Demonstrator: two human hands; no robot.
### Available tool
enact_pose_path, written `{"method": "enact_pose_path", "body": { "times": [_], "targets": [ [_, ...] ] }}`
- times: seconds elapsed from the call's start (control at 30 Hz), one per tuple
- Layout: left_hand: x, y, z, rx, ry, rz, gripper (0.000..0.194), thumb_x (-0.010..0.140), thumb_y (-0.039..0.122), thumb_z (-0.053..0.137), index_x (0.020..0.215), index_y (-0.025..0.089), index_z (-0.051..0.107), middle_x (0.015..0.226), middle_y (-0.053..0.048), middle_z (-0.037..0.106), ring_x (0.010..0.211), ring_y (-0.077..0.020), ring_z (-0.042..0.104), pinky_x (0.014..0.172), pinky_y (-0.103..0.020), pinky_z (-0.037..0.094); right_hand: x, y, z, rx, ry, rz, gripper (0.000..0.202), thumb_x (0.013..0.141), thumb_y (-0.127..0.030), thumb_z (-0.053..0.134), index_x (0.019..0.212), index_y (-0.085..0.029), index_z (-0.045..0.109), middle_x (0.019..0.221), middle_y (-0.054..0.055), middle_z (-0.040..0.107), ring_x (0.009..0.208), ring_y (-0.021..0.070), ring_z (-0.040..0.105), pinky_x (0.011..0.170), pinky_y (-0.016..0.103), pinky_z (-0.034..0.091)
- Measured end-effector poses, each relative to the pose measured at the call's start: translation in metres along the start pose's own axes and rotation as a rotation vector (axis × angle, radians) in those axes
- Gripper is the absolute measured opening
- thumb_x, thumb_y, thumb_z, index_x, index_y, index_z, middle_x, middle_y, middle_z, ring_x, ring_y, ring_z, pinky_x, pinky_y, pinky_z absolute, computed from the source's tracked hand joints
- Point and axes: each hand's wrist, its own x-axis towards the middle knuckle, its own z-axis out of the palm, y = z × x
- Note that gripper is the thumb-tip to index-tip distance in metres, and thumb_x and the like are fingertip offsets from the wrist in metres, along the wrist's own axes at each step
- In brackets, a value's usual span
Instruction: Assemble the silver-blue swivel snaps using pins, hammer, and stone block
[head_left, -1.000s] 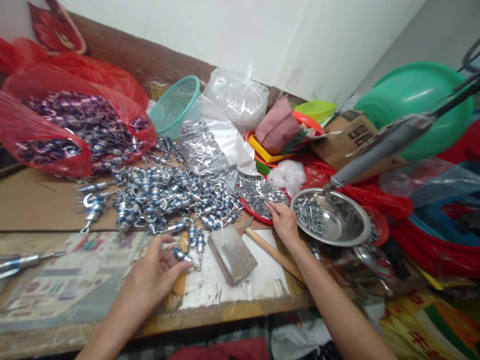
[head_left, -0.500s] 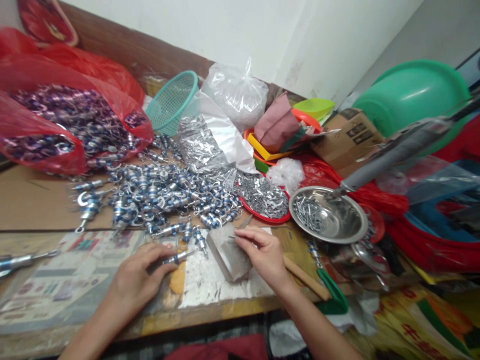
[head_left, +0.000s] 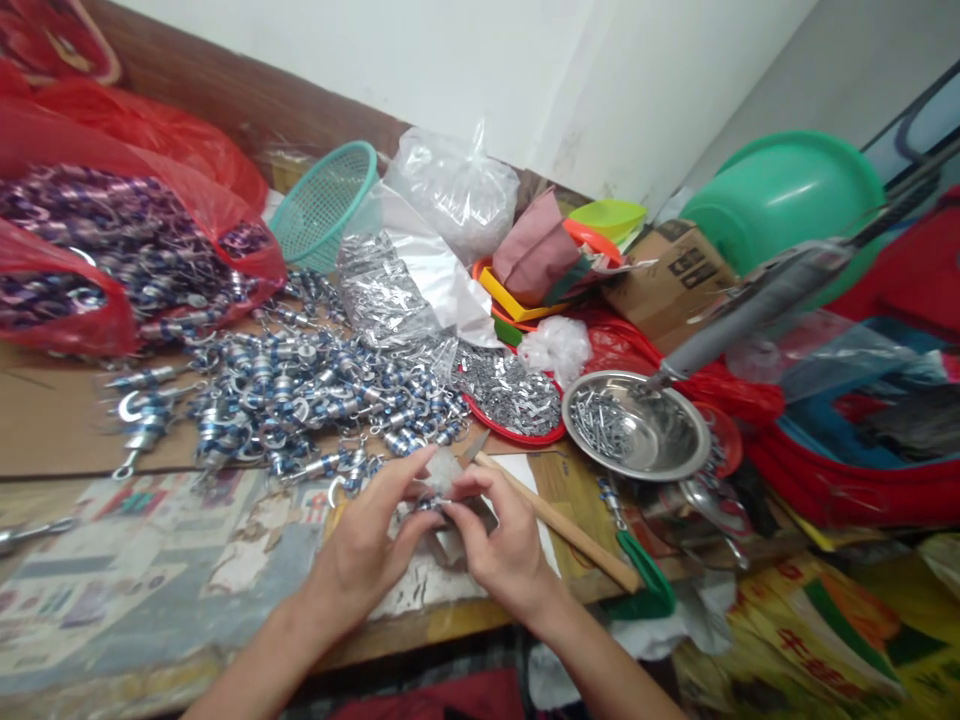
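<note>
The left hand (head_left: 375, 530) and the right hand (head_left: 504, 540) meet above the metal block (head_left: 448, 545), thumbs and fingers of both pinching one small metal fitting (head_left: 430, 503) between them. The pile of blue-and-silver fittings (head_left: 300, 395) lies beyond the left hand; the wooden handle (head_left: 570, 525) extends beside the right hand, and the steel bowl (head_left: 679, 440) stands right of the red tray (head_left: 553, 436).
</note>
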Motion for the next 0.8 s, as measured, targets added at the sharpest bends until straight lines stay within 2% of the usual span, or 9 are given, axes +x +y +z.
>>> {"method": "enact_pose_path", "body": {
  "times": [0.1,0.23,0.3,0.37,0.43,0.5,0.67,0.8],
  "targets": [
    [-0.003,-0.006,0.004,-0.073,0.019,-0.05,0.059,0.078,0.018,0.055,0.129,0.03,0.027,0.111,-0.008,0.055,0.08,-0.0152,0.066,0.076,-0.03,0.053,-0.001,0.004,0.0,0.037,-0.014,0.05,0.018,0.075,-0.012,0.052,0.091,-0.021,0.05,0.078,0.001,0.06,0.072,0.0139,0.058,0.068,0.026,0.048],
    [-0.003,-0.005,0.002,-0.07,0.02,-0.045,0.059,0.078,0.018,0.056,0.129,0.03,0.028,0.112,-0.008,0.057,0.082,-0.0162,0.067,0.077,-0.03,0.053,0.004,0.004,0.002,0.091,-0.092,0.079,0.023,0.074,-0.009,0.051,0.093,-0.021,0.049,0.077,0.0,0.059,0.073,0.0138,0.059,0.068,0.026,0.049],
    [-0.001,-0.003,0.0,-0.033,0.017,-0.04,0.055,0.077,0.02,0.057,0.127,0.026,0.033,0.109,-0.008,0.06,0.08,-0.0164,0.067,0.075,-0.028,0.054,0.005,0.004,0.002,0.139,-0.116,0.102,0.022,0.074,-0.008,0.051,0.091,-0.021,0.049,0.076,-0.001,0.059,0.073,0.0133,0.059,0.068,0.025,0.049],
    [0.002,0.0,-0.003,0.031,0.039,-0.002,0.044,0.076,0.022,0.058,0.118,0.021,0.046,0.104,-0.01,0.064,0.083,-0.0186,0.067,0.074,-0.029,0.054,0.006,0.006,0.003,0.203,-0.108,0.127,0.021,0.074,-0.008,0.051,0.09,-0.022,0.048,0.075,-0.002,0.059,0.071,0.0122,0.06,0.067,0.024,0.049],
    [0.004,0.002,-0.005,0.107,0.071,0.051,0.027,0.074,0.024,0.06,0.1,0.018,0.06,0.1,-0.011,0.067,0.087,-0.0208,0.066,0.075,-0.031,0.054,0.005,0.009,0.004,0.251,-0.09,0.144,0.02,0.074,-0.009,0.052,0.09,-0.021,0.048,0.074,-0.002,0.059,0.07,0.0116,0.06,0.066,0.024,0.05],
    [0.005,0.004,-0.007,0.161,0.086,0.083,0.013,0.074,0.024,0.059,0.083,0.019,0.067,0.095,-0.009,0.069,0.087,-0.021,0.066,0.075,-0.031,0.054,0.004,0.01,0.004,0.262,-0.067,0.151,0.021,0.073,-0.01,0.053,0.09,-0.021,0.048,0.074,-0.002,0.06,0.07,0.012,0.061,0.065,0.024,0.05],
    [0.005,0.008,-0.006,0.18,0.113,0.09,0.013,0.075,0.024,0.057,0.077,0.02,0.07,0.092,-0.009,0.071,0.08,-0.0188,0.068,0.071,-0.029,0.055,0.001,0.009,0.006,0.255,0.01,0.169,0.023,0.071,-0.012,0.056,0.091,-0.02,0.048,0.072,-0.001,0.061,0.067,0.0124,0.062,0.064,0.024,0.051],
    [0.004,0.007,-0.005,0.171,0.111,0.073,0.013,0.074,0.023,0.058,0.077,0.018,0.07,0.093,-0.01,0.071,0.08,-0.0191,0.068,0.071,-0.028,0.055,0.0,0.01,0.004,0.271,-0.006,0.183,0.022,0.072,-0.011,0.056,0.089,-0.02,0.048,0.071,-0.002,0.061,0.067,0.0124,0.062,0.064,0.024,0.051]
  ]
}}
